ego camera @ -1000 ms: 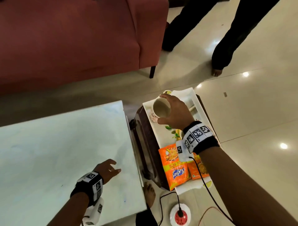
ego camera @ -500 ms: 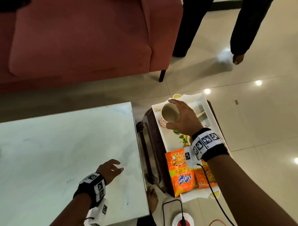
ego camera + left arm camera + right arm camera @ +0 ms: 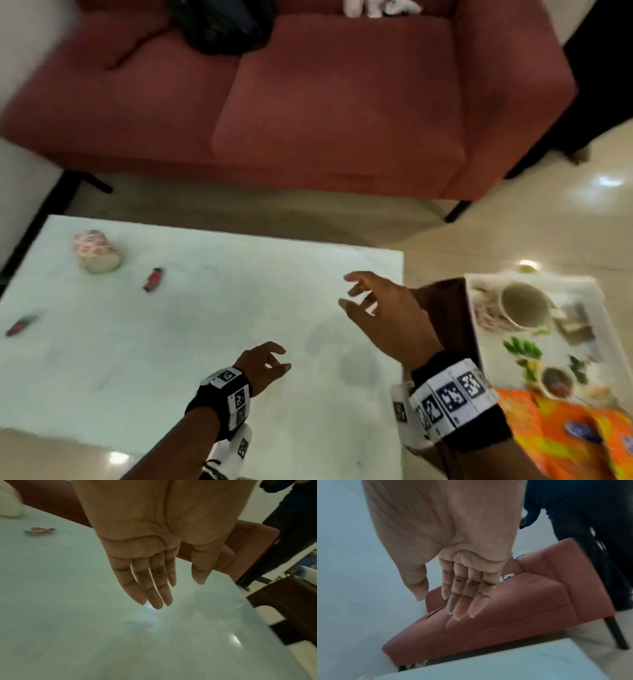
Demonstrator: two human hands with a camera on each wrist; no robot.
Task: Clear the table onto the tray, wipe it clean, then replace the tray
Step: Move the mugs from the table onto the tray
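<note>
The pale glass table (image 3: 191, 329) carries a patterned cup (image 3: 96, 251) lying on its side at the far left, and two red wrapped sweets (image 3: 153, 279) (image 3: 20, 324). One sweet (image 3: 39, 530) shows in the left wrist view. To the right, the white tray (image 3: 603, 318) on a dark stool holds a cup (image 3: 524, 305), a small bowl (image 3: 556, 381) and orange snack packets (image 3: 561, 435). My right hand (image 3: 363, 301) hovers empty over the table's right side with its fingers spread. My left hand (image 3: 270, 359) is empty above the table's middle, its fingers (image 3: 150, 588) nearly straight.
A red sofa (image 3: 308, 102) stands behind the table, with a black bag (image 3: 222, 24) on its seat. Another person's dark trouser legs (image 3: 596, 102) are at the right, beside the sofa. Shiny floor tiles surround the stool.
My right hand let go of the cup on the tray and moved left over the table. The head view swung left, revealing the tipped cup and sweets. My left hand lifted slightly.
</note>
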